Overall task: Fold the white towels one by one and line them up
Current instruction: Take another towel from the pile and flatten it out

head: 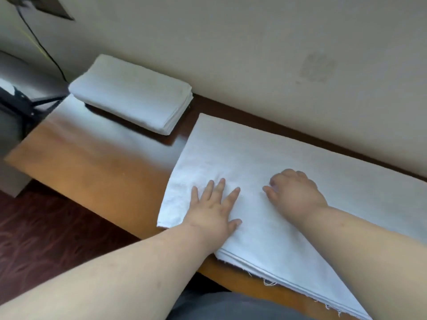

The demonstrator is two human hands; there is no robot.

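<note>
Head view of a wooden table (pixel 97 181) set against a pale wall (pixel 254 42). A large white towel (pixel 265 153), laid out flat and showing several layered edges along its lower border, occupies the centre and right of the frame, running from the middle of the picture to the lower right corner; loose threads hang from its frayed near edge. The left hand (pixel 215 204), at lower centre, lies palm down on the towel near its left end with fingers straight and spread, thumb extended to the right; it grasps nothing. The right hand (pixel 292 195), just to the right of it and apart from it, also rests on the towel, its fingers bent under at the knuckles with the tips against the cloth; whether any fabric is pinched beneath them cannot be told. Both bare forearms enter from the bottom edge of the frame. In the upper left, well apart from the flat towel, a stack of folded white towels (pixel 131 93) sits on the far part of the table close to the wall. A black cable (pixel 39 40) runs down the wall at far upper left, above dark blurred equipment (pixel 20 102) at the left edge. Dark patterned floor (pixel 46 227) shows at lower left.
</note>
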